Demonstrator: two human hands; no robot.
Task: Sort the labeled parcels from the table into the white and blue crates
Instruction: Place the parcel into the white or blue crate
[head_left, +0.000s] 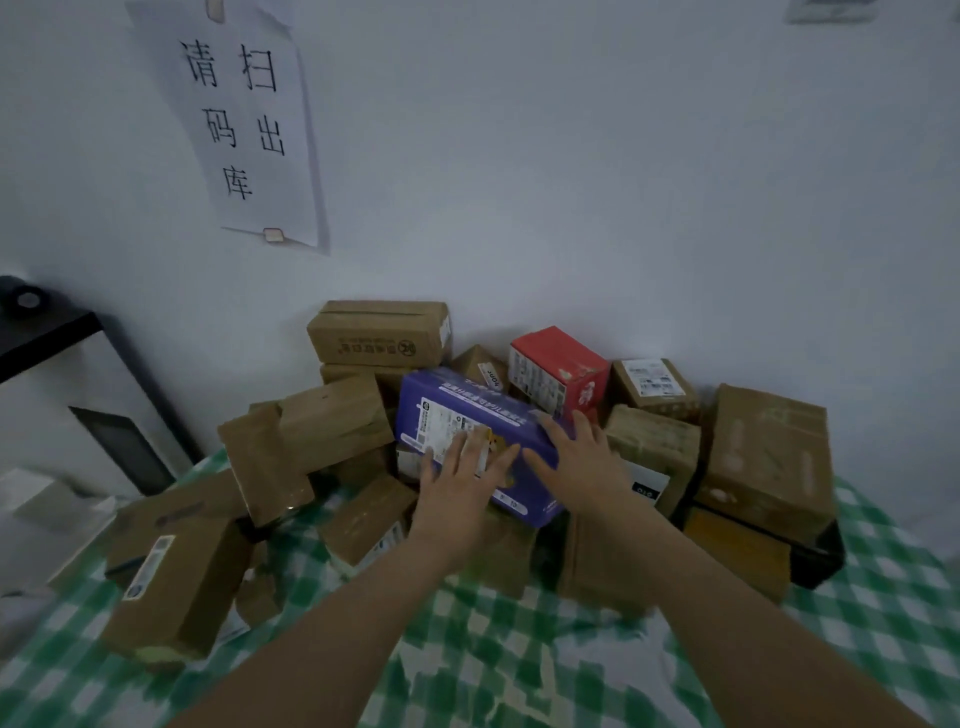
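A purple parcel (457, 400) is perched, tilted, on top of a heap of brown cartons (337, 415) piled against the wall on the green-checked surface (519, 649). Both hands are laid on it. The left hand (460, 475) is spread flat over the near face, partly across the white label (441, 423). The right hand (576, 457) is set on the right end, fingers straight and splayed. Nothing is curled round or pinched yet (both hands released, only touching). The two-sided placement is judged to be for bracketing the long box so it can be lifted clear without the heap beneath being toppled. The label is faced upward, probably so it can be read for sorting. A red box (566, 364) is lodged just behind the parcel. The white and blue crates are not in view, so the destination cannot be told.
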